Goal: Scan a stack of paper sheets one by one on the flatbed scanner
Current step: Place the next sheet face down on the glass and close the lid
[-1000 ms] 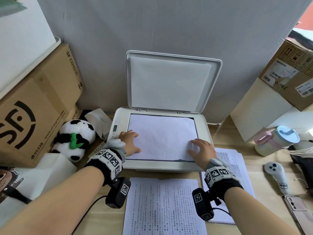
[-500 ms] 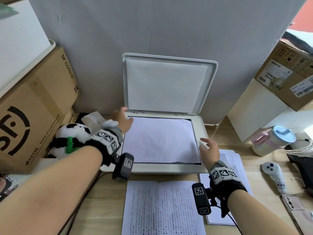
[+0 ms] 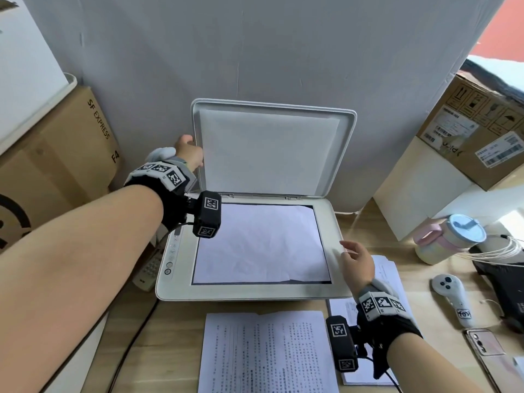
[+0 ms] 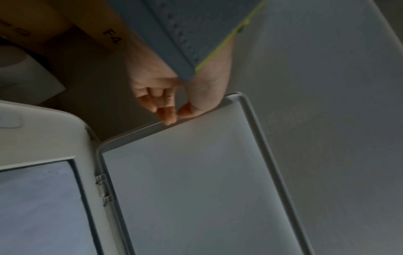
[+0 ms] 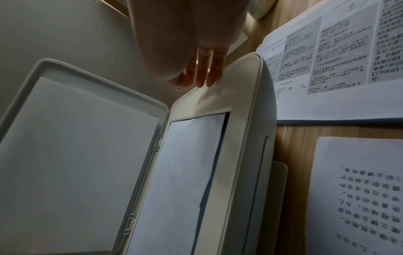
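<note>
The flatbed scanner (image 3: 336, 231) stands open, its lid (image 3: 269, 148) upright against the wall. A white sheet (image 3: 261, 245) lies face down on the glass, its near right corner slightly creased. My left hand (image 3: 194, 150) is up at the lid's left edge; in the left wrist view its thumb and fingers (image 4: 169, 113) pinch the lid's rim (image 4: 139, 131). My right hand (image 3: 347, 249) hovers at the scanner's right rim with straight fingers (image 5: 200, 75), holding nothing. A printed stack (image 3: 266, 353) lies in front of the scanner, and another stack (image 3: 390, 270) lies to the right under my right wrist.
Cardboard boxes (image 3: 56, 171) crowd the left, with a small remote (image 3: 149, 269) beside the scanner. On the right stand a box (image 3: 476, 131), a pastel bottle (image 3: 448, 239), a white controller (image 3: 453, 296), a phone (image 3: 487, 350) and cables (image 3: 499, 252).
My left hand left the sheet and rose to the lid's left edge. My right hand slid off the sheet to the scanner's right rim. The sheet stays on the glass.
</note>
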The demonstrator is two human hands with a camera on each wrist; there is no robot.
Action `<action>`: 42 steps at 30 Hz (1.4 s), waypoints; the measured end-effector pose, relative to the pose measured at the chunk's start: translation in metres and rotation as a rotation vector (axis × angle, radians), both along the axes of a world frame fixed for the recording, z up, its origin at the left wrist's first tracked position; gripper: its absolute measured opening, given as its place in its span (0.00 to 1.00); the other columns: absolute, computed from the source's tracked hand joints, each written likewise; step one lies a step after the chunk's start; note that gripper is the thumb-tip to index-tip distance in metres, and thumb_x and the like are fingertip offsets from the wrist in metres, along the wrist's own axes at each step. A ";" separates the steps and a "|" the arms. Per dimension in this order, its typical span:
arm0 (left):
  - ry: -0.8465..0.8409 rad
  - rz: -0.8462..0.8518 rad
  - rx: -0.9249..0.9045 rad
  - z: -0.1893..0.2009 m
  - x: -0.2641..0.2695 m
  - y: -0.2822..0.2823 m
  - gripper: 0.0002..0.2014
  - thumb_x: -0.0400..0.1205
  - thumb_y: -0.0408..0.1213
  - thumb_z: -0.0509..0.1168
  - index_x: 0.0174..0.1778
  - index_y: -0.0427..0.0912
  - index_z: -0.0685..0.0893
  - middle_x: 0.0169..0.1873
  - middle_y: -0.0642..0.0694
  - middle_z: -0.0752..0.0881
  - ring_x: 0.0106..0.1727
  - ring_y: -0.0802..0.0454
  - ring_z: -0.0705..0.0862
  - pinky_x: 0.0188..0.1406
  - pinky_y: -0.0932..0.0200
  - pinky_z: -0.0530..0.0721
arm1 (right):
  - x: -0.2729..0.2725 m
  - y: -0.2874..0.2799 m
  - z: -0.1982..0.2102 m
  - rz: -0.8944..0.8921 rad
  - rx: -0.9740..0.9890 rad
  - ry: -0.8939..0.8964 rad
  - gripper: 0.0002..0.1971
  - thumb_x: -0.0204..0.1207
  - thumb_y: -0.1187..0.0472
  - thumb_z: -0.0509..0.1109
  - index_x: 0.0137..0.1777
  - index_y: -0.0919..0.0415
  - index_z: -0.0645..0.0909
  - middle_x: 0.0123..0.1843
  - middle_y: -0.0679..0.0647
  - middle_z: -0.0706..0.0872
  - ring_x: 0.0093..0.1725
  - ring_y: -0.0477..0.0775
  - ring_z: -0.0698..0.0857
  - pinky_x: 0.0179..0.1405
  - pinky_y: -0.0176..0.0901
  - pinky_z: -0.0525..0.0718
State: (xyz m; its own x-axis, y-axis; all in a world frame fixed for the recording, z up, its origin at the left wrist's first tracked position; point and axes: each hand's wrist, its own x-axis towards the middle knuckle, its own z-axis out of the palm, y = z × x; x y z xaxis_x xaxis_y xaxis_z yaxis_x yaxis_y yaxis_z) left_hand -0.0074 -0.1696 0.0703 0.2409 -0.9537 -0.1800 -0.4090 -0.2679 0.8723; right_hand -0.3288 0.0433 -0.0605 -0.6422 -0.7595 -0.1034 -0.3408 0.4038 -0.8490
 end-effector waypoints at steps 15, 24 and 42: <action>0.194 0.051 0.191 -0.069 0.052 0.083 0.11 0.82 0.38 0.57 0.54 0.42 0.83 0.09 0.48 0.79 0.06 0.59 0.69 0.14 0.75 0.66 | -0.002 0.003 0.029 -0.150 -0.241 -0.651 0.24 0.84 0.43 0.50 0.44 0.59 0.80 0.27 0.49 0.88 0.32 0.49 0.85 0.37 0.41 0.79; 0.065 0.101 0.107 -0.097 0.063 0.113 0.10 0.82 0.27 0.58 0.52 0.35 0.84 0.29 0.37 0.84 0.39 0.47 0.89 0.29 0.63 0.79 | -0.001 0.020 0.018 -0.232 -0.043 -0.288 0.18 0.74 0.53 0.64 0.26 0.59 0.67 0.29 0.55 0.65 0.33 0.57 0.63 0.30 0.45 0.63; -0.098 0.086 0.292 -0.134 0.070 0.139 0.16 0.83 0.36 0.63 0.60 0.28 0.84 0.44 0.35 0.83 0.45 0.45 0.77 0.45 0.60 0.70 | -0.001 0.019 -0.010 -0.149 0.049 -0.014 0.13 0.78 0.65 0.59 0.54 0.64 0.84 0.55 0.63 0.86 0.54 0.62 0.81 0.48 0.42 0.71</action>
